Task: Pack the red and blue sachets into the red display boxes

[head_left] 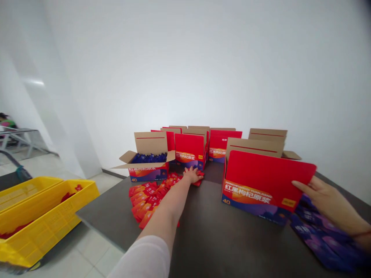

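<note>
My left hand (192, 175) reaches far over the table, its fingers spread on the far end of the pile of red sachets (147, 199). With thumb in front and fingers behind, my right hand (315, 189) grips the raised red flap of a carton (261, 185); its fingertips are hidden. That carton stands upright with its flaps up, and its inside is out of sight. Purple-blue sachets (324, 235) lie in a heap below my right forearm. Beyond the red sachets, an open carton (147, 170) holds dark blue sachets.
Several more open red cartons (189, 148) stand along the back of the dark table (203, 239), near the white wall (203, 69). Yellow crates (55, 216) with red sachets inside are left of the table. A person (8, 122) is at the far left.
</note>
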Motion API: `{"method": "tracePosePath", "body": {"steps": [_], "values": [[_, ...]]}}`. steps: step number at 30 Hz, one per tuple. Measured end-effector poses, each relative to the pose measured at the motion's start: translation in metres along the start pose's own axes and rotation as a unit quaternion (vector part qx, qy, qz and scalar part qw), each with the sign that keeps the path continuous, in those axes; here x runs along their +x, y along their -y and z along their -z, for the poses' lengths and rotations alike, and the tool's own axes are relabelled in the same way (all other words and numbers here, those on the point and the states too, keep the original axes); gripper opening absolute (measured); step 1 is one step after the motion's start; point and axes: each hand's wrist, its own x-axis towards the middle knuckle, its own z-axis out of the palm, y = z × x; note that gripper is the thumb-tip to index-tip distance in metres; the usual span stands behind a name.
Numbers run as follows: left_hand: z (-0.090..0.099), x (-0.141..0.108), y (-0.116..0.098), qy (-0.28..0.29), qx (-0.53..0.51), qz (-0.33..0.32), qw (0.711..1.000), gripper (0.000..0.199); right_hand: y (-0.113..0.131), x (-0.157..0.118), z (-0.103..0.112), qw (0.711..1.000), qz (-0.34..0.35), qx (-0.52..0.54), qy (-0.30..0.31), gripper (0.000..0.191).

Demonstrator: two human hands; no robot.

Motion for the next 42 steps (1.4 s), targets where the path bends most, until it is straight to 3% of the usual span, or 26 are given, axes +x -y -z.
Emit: {"method": "tracePosePath", "body": {"steps": [4,7,10,15,17,19,20,22,24,28,31,35,37,42], "values": [[-0.011,0.018,0.001,0.031,0.032,-0.007,0.999,0.034,-0.002,0.015,-0.003,0.999,0.011,0.043,-0.002,0.039],[-0.027,0.011,-0.001,0.052,0.055,-0.005,0.997,0.044,-0.003,0.022,-0.013,0.998,0.021,0.059,-0.015,0.04],[-0.047,-0.025,-0.017,0.073,0.066,-0.006,0.995,0.06,-0.003,0.034,-0.028,0.996,0.04,0.076,-0.031,0.038],[-0.067,-0.11,-0.074,0.118,0.045,-0.026,0.992,0.075,0.003,0.048,-0.051,0.988,0.074,0.093,-0.103,0.045],[-0.062,-0.134,-0.092,0.123,0.012,-0.05,0.991,0.077,0.011,0.036,-0.056,0.977,0.093,0.077,-0.176,0.063],[-0.052,-0.149,-0.102,0.101,-0.015,-0.074,0.992,0.076,0.022,0.007,-0.061,0.962,0.157,0.035,-0.219,0.072],[-0.047,-0.155,-0.105,0.085,-0.021,-0.081,0.993,0.074,0.028,-0.013,-0.065,0.957,0.213,0.005,-0.196,0.067],[-0.041,-0.167,-0.108,0.07,-0.026,-0.097,0.992,0.069,0.039,-0.057,-0.079,0.956,0.29,-0.038,-0.035,0.044],[-0.043,-0.179,-0.11,0.082,-0.025,-0.121,0.989,0.069,0.048,-0.098,-0.097,0.951,0.282,-0.088,0.091,0.041],[-0.06,-0.194,-0.104,0.116,-0.002,-0.127,0.985,0.084,0.05,-0.144,-0.119,0.945,0.21,-0.145,0.202,0.057],[-0.058,-0.187,-0.083,0.153,-0.007,-0.196,0.969,0.087,0.037,-0.146,-0.106,0.935,0.217,-0.124,0.252,0.053],[-0.035,-0.167,-0.051,0.225,-0.034,-0.387,0.893,0.094,0.011,-0.132,-0.073,0.91,0.252,-0.069,0.322,0.048],[-0.025,-0.163,-0.043,0.219,-0.025,-0.385,0.896,0.093,-0.002,-0.129,-0.063,0.918,0.229,-0.053,0.32,0.042],[-0.026,-0.171,-0.044,0.21,-0.01,-0.271,0.939,0.087,-0.023,-0.141,-0.059,0.962,0.162,-0.021,0.22,0.038]]}}
